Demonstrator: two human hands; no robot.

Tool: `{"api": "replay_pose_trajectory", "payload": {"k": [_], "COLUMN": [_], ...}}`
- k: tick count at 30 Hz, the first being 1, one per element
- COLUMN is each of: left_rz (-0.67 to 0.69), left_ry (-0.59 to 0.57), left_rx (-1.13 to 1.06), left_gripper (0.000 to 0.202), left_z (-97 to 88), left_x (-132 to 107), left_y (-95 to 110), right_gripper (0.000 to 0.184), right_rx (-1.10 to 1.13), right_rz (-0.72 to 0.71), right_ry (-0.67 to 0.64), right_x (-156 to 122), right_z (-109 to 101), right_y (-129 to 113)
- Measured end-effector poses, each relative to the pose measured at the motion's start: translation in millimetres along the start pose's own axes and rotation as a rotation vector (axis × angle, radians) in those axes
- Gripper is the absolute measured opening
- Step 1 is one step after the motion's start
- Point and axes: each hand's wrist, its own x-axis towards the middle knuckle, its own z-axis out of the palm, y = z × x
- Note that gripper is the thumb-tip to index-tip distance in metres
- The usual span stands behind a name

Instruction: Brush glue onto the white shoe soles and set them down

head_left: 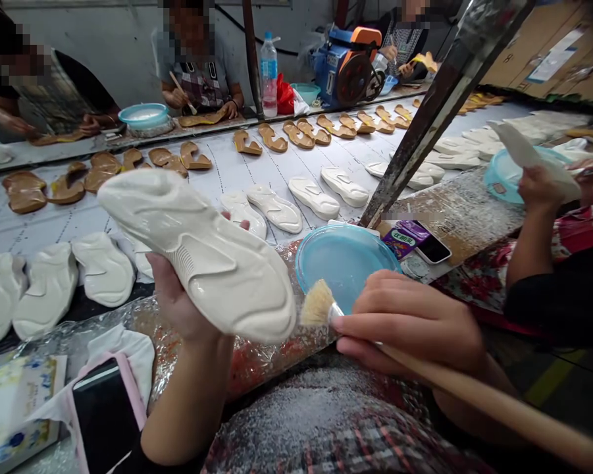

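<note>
Our left hand (185, 306) has its fingers closed around a white shoe sole (205, 260), thumb along the near edge and fingertips showing past the far edge. We hold this sole tilted above the bench, its moulded, ribbed face turned toward us. The fingers of our right hand (412, 322) are wrapped around a wooden-handled brush (474, 390), pinching it close to its metal ferrule. Its pale bristles (317, 306) point up, just beside the lower end of the sole and in front of the near rim of a light blue bowl (310, 253).

Below us is a plaid apron (335, 428) covered in white specks. To our left, a phone in a pink case (103, 415) lies partly over a white cloth (121, 345), next to a floral-printed box (24, 408). Beyond the bowl we see a purple packet (402, 240) touching a second phone (432, 247).

Farther out, more white soles stand in a row on the white work surface (217, 178), with brown insole pieces (296, 133) along its far side. At our right, a co-worker holds another white sole (528, 158); three people sit across from us, near a water bottle (269, 79) and a blue machine (333, 69).
</note>
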Motion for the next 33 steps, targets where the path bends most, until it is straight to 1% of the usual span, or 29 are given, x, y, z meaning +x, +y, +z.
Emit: {"api": "replay_pose_trajectory", "payload": {"k": [2, 3, 5, 6, 7, 8, 10, 12, 13, 15, 17, 18, 20, 22, 23, 24, 25, 26, 27, 28, 29, 30, 31, 33], "left_rz": [-0.136, -0.197, -0.271, -0.292, -0.304, -0.306, -0.299, -0.294, -0.289, -0.277, -0.292, -0.305, -0.317, -0.291, -0.278, -0.272, -0.262, -0.253, -0.249, -0.254, -0.277, -0.319, -0.37, -0.452], "left_ry": [-0.129, -0.192, -0.289, -0.313, -0.316, -0.295, -0.2, -0.098, -0.077, -0.094, -0.134, -0.147, -0.159, -0.18, -0.193, -0.204, -0.211, -0.209, -0.192, -0.149, -0.074, 0.027, 0.134, 0.321], "left_rx": [0.007, 0.004, -0.025, -0.043, -0.058, -0.067, -0.066, -0.056, -0.054, -0.062, -0.088, -0.101, -0.107, -0.084, -0.069, -0.054, -0.044, -0.038, -0.034, -0.029, -0.026, -0.02, -0.014, -0.005], "left_gripper": [0.066, 0.067, 0.068, 0.067, 0.066, 0.065, 0.064, 0.067, 0.068, 0.069, 0.07, 0.069, 0.069, 0.067, 0.066, 0.065, 0.064, 0.063, 0.063, 0.065, 0.066, 0.068, 0.069, 0.069], "left_z": [1.0, 2.6, 5.3, 5.7, 5.1, 3.6, -0.6, -3.8, -4.4, -4.2, -4.2, -4.8, -6.5, -6.0, -4.0, -0.5, 3.9, 8.7, 13.1, 16.1, 17.1, 15.5, 11.2, -4.4], "left_x": [-8, -12, -18, -19, -18, -16, -10, -5, -4, -3, -3, -3, -3, -4, -5, -7, -9, -11, -12, -12, -10, -7, -4, 7], "left_y": [4, 5, 4, 4, 3, 3, 3, 4, 4, 3, 2, 1, 2, 3, 3, 3, 3, 2, 1, 0, -1, -1, -2, -1], "right_gripper": [0.003, 0.003, 0.001, 0.003, 0.008, 0.012, 0.021, 0.025, 0.025, 0.021, 0.019, 0.022, 0.03, 0.036, 0.036, 0.034, 0.031, 0.028, 0.029, 0.032, 0.035, 0.039, 0.041, 0.039], "right_rx": [0.119, 0.136, 0.091, 0.047, 0.001, -0.034, -0.048, 0.043, 0.102, 0.154, 0.112, 0.101, 0.171, 0.291, 0.319, 0.312, 0.274, 0.204, 0.12, 0.028, -0.031, -0.063, -0.048, 0.097], "right_rz": [-0.003, -0.001, 0.003, -0.001, -0.008, -0.022, -0.029, 0.015, 0.039, 0.08, 0.073, 0.066, 0.066, 0.113, 0.148, 0.168, 0.175, 0.151, 0.07, 0.001, -0.056, -0.102, -0.115, -0.053], "right_ry": [0.007, 0.022, 0.071, 0.102, 0.127, 0.141, 0.136, 0.104, 0.1, 0.149, 0.218, 0.238, 0.26, 0.267, 0.264, 0.272, 0.248, 0.266, 0.321, 0.309, 0.263, 0.232, 0.201, 0.207], "right_x": [11, 16, 24, 24, 23, 20, 11, 2, 0, -4, -5, -5, -4, 2, 7, 12, 17, 22, 24, 24, 22, 18, 13, 1], "right_z": [-10, -11, -6, 0, 6, 12, 19, 21, 21, 21, 24, 26, 28, 26, 24, 23, 23, 26, 31, 38, 45, 51, 56, 59], "right_y": [2, 3, 3, 2, 0, -2, -9, -15, -18, -19, -19, -20, -23, -26, -26, -26, -24, -21, -18, -16, -14, -13, -12, -10]}}
